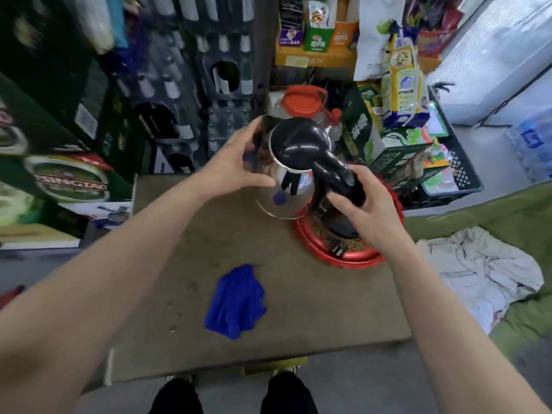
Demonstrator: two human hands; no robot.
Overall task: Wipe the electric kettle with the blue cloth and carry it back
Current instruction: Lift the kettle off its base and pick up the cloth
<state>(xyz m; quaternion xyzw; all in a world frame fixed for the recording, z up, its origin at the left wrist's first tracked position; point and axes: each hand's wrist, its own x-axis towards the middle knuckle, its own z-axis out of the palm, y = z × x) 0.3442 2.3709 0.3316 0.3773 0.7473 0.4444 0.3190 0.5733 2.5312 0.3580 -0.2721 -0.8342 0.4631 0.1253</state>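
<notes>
Setting: a cramped storeroom, seen from above over a person's two bare forearms.
Worktop (313,309): a worn brown board in the middle of the scene, with stacked green beer cartons (59,180) to its left and a black crate (460,174) of snack packets at far right.
Electric kettle (286,174): shiny steel body with a black lid and a black handle, tilted and held up over the far edge of the worktop, just left of a red tray.
Left hand (239,162): fingers spread and curved around the far left side of the kettle body, palm against the steel.
Right hand (361,204): wrapped closed around the black handle, thumb on the near side.
Red tray (352,258): round, at the far right corner of the worktop, holding a black kettle base and a plug (339,249), partly hidden by the right hand.
Blue cloth (236,300): crumpled, lying loose on the near middle of the worktop, well apart from both hands and the kettle.
Right of worktop: a rumpled white cloth (478,270) on a green surface.
Near edge: dark shoes (286,392) on a grey floor.
</notes>
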